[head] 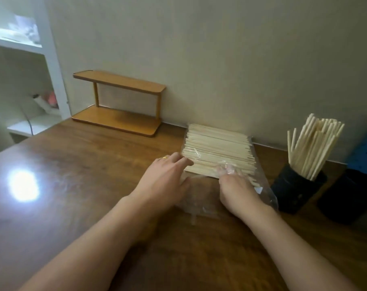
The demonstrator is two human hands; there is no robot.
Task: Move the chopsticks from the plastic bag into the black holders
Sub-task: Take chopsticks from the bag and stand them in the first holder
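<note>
The chopsticks [218, 152] lie in the plastic bag [264, 194] on the desk [83, 164]. Left hand [167, 177] rests flat, grip open; right hand's [235, 190] fingers vanish under plastic, grip unclear. The far black holder [350, 196] is cut off.

Dark brown wooden table [77, 185] with light glare abuts beige wall [220, 49]; two-tier orange-brown wooden rack [117, 101] far left; white shelving unit [50, 59] beyond.

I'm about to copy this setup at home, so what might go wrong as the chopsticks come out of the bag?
1. The right hand reaches inside the thin plastic bag; the film may snag and drag chopsticks out loose.
2. The nearer black holder leans, already full of sticks; adding more may tip it.
3. The left hand only rests at the stack's end, so it may slide.
</note>
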